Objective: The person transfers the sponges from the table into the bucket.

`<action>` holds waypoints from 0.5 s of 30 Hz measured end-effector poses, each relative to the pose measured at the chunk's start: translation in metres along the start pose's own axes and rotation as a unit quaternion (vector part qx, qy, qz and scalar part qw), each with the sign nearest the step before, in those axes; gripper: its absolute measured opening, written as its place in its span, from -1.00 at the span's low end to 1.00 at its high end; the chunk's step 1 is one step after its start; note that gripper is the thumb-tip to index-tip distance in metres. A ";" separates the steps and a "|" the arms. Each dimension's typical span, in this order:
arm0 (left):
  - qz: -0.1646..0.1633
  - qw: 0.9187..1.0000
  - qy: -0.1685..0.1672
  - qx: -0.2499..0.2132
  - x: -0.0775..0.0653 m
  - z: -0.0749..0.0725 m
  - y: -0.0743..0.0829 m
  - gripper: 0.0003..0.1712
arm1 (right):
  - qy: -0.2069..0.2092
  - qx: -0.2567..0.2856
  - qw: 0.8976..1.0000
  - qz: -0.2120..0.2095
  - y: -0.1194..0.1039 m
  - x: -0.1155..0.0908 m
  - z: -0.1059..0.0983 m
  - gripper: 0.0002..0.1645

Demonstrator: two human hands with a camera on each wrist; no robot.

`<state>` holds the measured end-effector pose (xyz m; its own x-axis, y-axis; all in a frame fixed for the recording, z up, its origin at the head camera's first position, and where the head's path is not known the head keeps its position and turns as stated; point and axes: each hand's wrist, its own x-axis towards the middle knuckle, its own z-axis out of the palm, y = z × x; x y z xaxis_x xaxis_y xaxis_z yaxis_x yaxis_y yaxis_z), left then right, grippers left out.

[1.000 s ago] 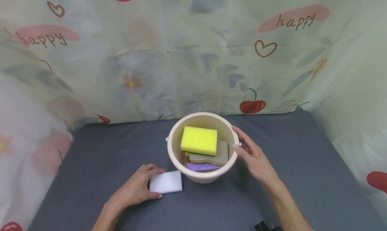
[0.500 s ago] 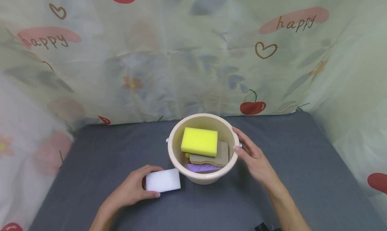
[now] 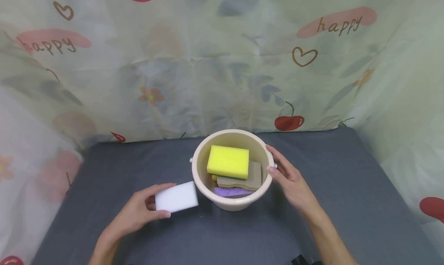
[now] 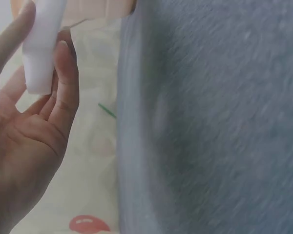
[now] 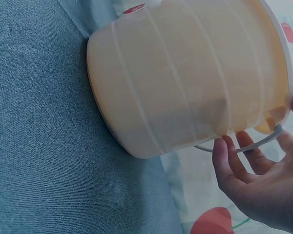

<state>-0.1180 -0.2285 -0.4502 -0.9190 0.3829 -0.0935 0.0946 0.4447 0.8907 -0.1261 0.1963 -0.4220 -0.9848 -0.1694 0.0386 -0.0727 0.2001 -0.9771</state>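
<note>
My left hand (image 3: 133, 211) pinches a white block-shaped sponge (image 3: 176, 197) between thumb and fingers, just left of the bucket. In the left wrist view this sponge (image 4: 39, 63) is held up above the grey cloth. A cream bucket (image 3: 231, 205) stands upright, with my right hand (image 3: 295, 188) at its right side. The right thumb lies over the rim while the curled fingers touch the outer wall, near the handle (image 5: 256, 145). Inside the bucket, a yellow sponge (image 3: 228, 161) lies on top of a wavy-edged beige sponge (image 3: 256, 176) and a purple one (image 3: 232, 191).
Dark grey cloth (image 3: 243, 238) covers the table. A patterned curtain (image 3: 194, 83) hangs behind the table and along both sides. At the front edge, a small black object (image 3: 300, 259) shows near the right forearm.
The left hand has lifted the white sponge off the cloth and carried it left and slightly away from me. The right hand and the bucket stay in place.
</note>
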 end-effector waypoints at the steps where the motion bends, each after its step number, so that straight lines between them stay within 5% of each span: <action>1: 0.008 1.000 0.006 -0.004 -0.001 -0.002 0.000 -0.21 | 0.000 0.000 1.000 0.001 0.000 0.000 0.000 -0.34; 9: 0.113 0.990 0.068 0.045 -0.004 -0.017 0.007 -0.29 | 0.000 0.004 1.000 0.004 -0.001 -0.001 0.000 -0.32; 15: 0.131 0.983 0.107 0.067 -0.004 -0.026 0.019 -0.33 | -0.001 0.011 1.000 -0.004 -0.002 0.001 -0.001 -0.30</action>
<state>-0.1226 -0.2426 -0.4209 -0.9148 0.3253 0.2394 0.3747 0.4624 0.8036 -0.1266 0.1967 -0.4200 -0.9839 -0.1729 0.0456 -0.0767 0.1778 -0.9811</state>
